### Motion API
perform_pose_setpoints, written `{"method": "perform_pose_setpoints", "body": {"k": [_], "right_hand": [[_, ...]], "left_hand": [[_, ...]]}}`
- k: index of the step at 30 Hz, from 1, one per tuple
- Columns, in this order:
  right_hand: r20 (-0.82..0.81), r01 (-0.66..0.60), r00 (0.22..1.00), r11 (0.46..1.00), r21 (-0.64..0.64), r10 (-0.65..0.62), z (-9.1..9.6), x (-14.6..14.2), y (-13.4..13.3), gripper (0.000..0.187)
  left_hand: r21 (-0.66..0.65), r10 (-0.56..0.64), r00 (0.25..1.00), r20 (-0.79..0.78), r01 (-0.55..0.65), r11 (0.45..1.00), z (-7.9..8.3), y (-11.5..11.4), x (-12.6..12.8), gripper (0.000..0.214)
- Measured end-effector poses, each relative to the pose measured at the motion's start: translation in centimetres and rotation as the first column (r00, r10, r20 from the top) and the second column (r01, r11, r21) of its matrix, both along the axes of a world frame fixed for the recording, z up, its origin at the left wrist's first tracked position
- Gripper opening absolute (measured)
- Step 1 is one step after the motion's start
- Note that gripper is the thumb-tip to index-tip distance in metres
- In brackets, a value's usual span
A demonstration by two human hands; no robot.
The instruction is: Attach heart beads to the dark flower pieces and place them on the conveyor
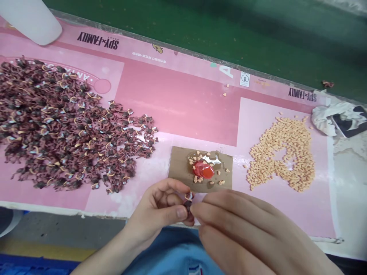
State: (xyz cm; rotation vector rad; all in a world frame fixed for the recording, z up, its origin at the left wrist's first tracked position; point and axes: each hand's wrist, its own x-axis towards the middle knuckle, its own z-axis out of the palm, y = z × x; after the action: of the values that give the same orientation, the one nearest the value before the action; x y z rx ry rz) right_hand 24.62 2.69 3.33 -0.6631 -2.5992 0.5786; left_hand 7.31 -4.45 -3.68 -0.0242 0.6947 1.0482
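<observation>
Pinched between the thumb and fingers of my left hand (160,208) is a small dark maroon figurine (188,204) with a pale curved strip at its top. My right hand (243,225) comes in from the right, its fingers closed together and their tips against the figurine. Anything between those fingertips is hidden. Just beyond my hands lies a brown cardboard piece (177,168) with a shiny wet patch, a red glossy blob (204,170) and several small beige pieces on it.
A large heap of similar figurines (69,130) covers the left of the pink printed table sheet (177,103). Many beige pieces (298,152) are spread at the right. A white rounded object (34,23) stands at the far left; crumpled white material (327,118) and a black object (351,122) lie at the right edge.
</observation>
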Motion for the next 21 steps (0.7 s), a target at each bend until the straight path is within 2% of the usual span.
{"method": "perform_pose_setpoints", "body": {"k": [4, 8, 11, 15, 17, 19, 21], "right_hand": [[-0.051, 0.019, 0.999, 0.999, 0.044, -0.017, -1.1, 1.3, -0.7, 0.027], [-0.070, 0.025, 0.997, 0.999, -0.038, -0.028, -2.1, 2.0, -0.6, 0.025], [-0.101, 0.030, 0.994, 0.996, -0.089, -0.039, -2.8, 2.3, -0.4, 0.021], [-0.144, 0.053, 0.988, 0.998, 0.027, -0.049, -3.9, 2.3, -1.3, 0.023], [-0.219, 0.126, 0.970, 0.988, 0.089, -0.104, -4.6, 2.0, -2.0, 0.024], [-0.318, 0.194, 0.937, 0.973, 0.127, -0.145, -5.0, 1.6, -2.3, 0.023], [-0.350, 0.205, 0.925, 0.969, 0.135, -0.147, -5.1, 1.3, -2.1, 0.020]], "left_hand": [[-0.051, 0.066, 0.996, -0.055, -0.069, 0.996, 0.3, 0.0, 0.2, 0.028], [-0.034, 0.130, 0.984, -0.119, -0.135, 0.990, 0.5, -0.2, 0.4, 0.027], [0.022, 0.137, 0.977, -0.160, -0.135, 0.991, 0.5, -0.2, 0.7, 0.028], [0.087, 0.141, 0.967, -0.214, -0.125, 0.988, 0.4, -0.1, 1.2, 0.027], [0.097, 0.154, 0.953, -0.262, -0.133, 0.986, 0.3, 0.1, 1.4, 0.027], [0.109, 0.179, 0.923, -0.341, -0.150, 0.983, 0.5, 0.5, 1.5, 0.029], [0.150, 0.226, 0.868, -0.443, -0.176, 0.973, 0.9, 1.1, 1.5, 0.031]]}}
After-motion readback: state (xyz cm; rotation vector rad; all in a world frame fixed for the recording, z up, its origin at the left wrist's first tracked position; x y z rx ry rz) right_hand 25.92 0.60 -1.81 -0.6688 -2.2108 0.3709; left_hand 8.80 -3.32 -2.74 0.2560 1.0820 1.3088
